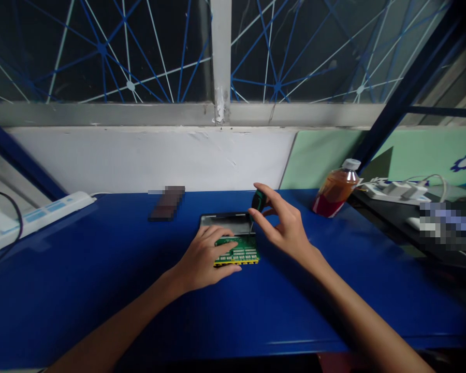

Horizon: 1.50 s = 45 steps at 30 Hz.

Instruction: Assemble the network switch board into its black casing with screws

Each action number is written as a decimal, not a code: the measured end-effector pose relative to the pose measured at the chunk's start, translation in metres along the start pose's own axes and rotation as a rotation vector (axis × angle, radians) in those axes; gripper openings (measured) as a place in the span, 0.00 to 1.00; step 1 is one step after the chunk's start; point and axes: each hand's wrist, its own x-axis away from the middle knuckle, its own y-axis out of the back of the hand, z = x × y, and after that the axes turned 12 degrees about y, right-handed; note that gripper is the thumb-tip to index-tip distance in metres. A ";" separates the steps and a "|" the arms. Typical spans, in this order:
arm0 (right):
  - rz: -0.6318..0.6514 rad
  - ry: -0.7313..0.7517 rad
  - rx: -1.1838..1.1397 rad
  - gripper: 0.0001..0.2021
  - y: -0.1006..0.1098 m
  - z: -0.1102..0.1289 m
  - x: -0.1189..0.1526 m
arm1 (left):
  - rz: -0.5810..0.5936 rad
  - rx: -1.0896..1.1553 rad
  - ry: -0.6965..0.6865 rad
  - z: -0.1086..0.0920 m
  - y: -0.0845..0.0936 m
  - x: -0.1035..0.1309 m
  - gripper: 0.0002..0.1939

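A green circuit board (243, 248) with yellow terminals along its near edge lies at the middle of the blue table, against a dark open casing (227, 224). My left hand (207, 255) rests on the board's left part, fingers spread, its thumb by the near edge. In my right hand (285, 223) a black and green screwdriver (258, 200) is pinched between thumb and fingers. Its shaft points down to the board's upper right area; whether the tip sits on a screw is too small to tell.
On the blue table (101, 269), a dark flat object (166, 203) lies back left. A drink bottle (336, 189) stands at the back right. White power strips lie at the left (42, 217) and right (396, 190). A wall and window rise behind.
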 end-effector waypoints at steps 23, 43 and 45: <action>0.123 0.039 -0.008 0.27 0.003 -0.006 -0.011 | -0.060 0.223 0.199 -0.003 0.008 -0.043 0.11; 0.168 -0.099 -0.033 0.29 0.013 -0.005 -0.016 | -0.145 0.542 0.203 -0.019 -0.022 -0.061 0.08; 0.167 -0.109 -0.091 0.29 0.015 -0.005 -0.014 | -0.134 0.524 0.194 -0.020 -0.022 -0.060 0.08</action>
